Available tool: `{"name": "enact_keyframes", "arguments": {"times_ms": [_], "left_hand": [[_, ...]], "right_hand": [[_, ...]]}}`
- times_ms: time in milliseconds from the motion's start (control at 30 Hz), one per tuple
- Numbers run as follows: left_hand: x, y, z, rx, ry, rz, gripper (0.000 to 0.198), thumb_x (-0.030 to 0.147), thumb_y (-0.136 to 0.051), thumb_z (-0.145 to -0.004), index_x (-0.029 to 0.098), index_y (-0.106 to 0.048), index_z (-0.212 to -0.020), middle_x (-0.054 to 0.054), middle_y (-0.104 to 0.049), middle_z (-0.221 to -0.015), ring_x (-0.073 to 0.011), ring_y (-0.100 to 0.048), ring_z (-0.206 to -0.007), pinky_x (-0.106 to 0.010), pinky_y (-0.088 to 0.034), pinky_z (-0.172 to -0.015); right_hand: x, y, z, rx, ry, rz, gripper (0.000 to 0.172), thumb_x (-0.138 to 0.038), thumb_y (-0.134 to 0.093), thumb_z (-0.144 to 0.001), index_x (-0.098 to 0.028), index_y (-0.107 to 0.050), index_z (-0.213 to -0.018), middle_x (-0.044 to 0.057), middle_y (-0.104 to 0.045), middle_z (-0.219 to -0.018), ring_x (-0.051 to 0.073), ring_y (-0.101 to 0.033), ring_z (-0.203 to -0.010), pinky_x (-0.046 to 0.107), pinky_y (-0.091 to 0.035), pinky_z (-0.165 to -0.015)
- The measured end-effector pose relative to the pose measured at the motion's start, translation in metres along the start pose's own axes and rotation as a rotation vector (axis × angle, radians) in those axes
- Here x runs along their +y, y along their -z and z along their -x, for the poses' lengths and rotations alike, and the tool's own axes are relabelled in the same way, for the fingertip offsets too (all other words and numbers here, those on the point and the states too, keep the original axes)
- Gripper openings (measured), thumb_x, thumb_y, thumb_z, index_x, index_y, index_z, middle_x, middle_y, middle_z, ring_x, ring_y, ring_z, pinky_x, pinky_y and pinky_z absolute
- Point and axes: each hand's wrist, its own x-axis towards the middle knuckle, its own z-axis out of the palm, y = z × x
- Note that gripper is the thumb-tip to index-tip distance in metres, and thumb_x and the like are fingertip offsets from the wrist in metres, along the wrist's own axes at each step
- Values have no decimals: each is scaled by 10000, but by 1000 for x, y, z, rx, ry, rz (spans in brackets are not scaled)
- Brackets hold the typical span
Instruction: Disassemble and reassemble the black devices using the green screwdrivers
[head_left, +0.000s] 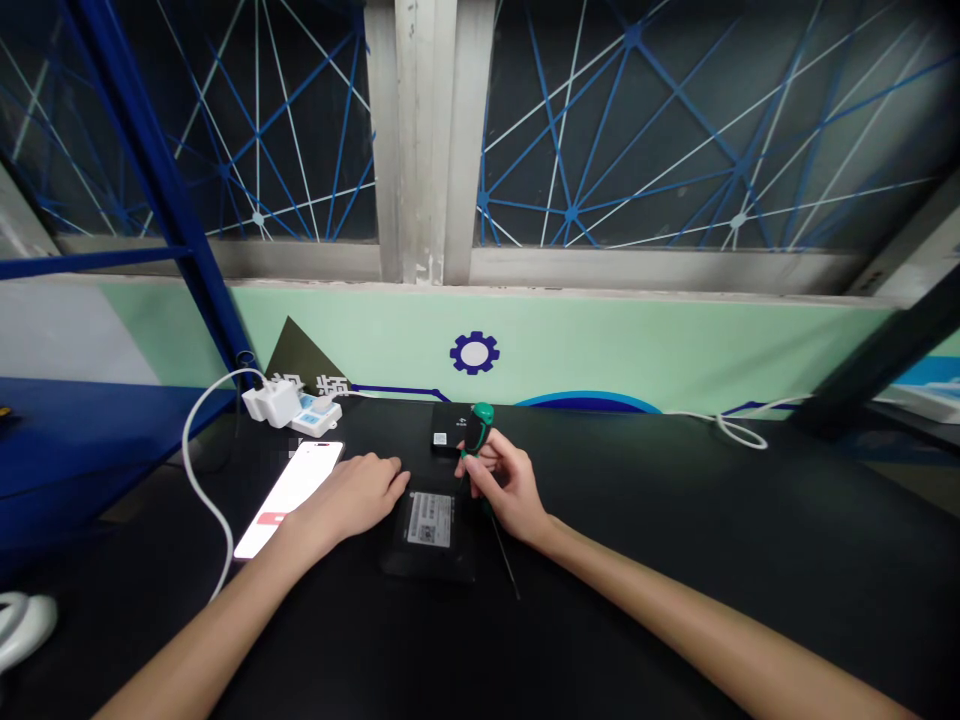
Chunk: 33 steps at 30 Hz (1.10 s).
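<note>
A black flat device (427, 562) with a white printed label (430, 520) lies on the dark table, label side up. My left hand (367, 490) rests at its upper left edge, fingers stretched out and holding nothing. My right hand (510, 485) is closed around a screwdriver (480, 425) with a green and black handle, held upright over the device's upper right corner. Its tip is hard to make out. Below this hand a thin metal rod (506, 560) slants down to the right; whether it belongs to another tool I cannot tell.
Behind the device sits a black box (444, 425) with a small white label. A lit phone (292, 495) lies partly beneath my left forearm. A white power strip (315, 412) with a plug and a white cable (196, 470) stands back left. A white object (26, 628) is at far left.
</note>
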Motion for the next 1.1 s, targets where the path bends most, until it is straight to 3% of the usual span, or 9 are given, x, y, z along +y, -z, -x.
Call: {"name": "enact_keyframes", "arguments": {"times_ms": [300,533,833,1100], "left_hand": [[2,1,1,-8,6,-8,469,405,-268,-1016,196,-679,-931,-129,-737,-902,-345,-716,-880,-411,-473,-769],[0,0,1,-4,-1,-3,459,408,-272,-1019,202,-674,-937,-123,-742,-906,-334,-719,-878,-404,-476,-773],[2,4,3,-8,12,-4,417,385,-308,-1020,195,-659,-897,-119,-726,-869,-319,-716,-864,-376,-479,-719],[2,5,4,-11,10,-8,417,382,-302,-1020,201,-660,-906,-119,-727,-864,-336,-713,-872,-380,-473,-710]], "right_hand": [[9,-4,0,67,-32,6,310,-456,-712,-876,-215,-517,-897,-31,-589,-643,113,-521,-501,236,-465,-456],[3,1,1,-10,28,23,241,-418,-567,-978,-181,-603,-1001,27,-664,-737,107,-523,-501,248,-446,-484],[8,-3,0,45,-23,20,274,-434,-687,-897,-198,-552,-939,-11,-608,-690,125,-555,-554,224,-456,-458],[3,1,1,-11,30,-8,272,-457,-546,-983,-188,-583,-986,28,-666,-747,102,-515,-488,239,-424,-476]]}}
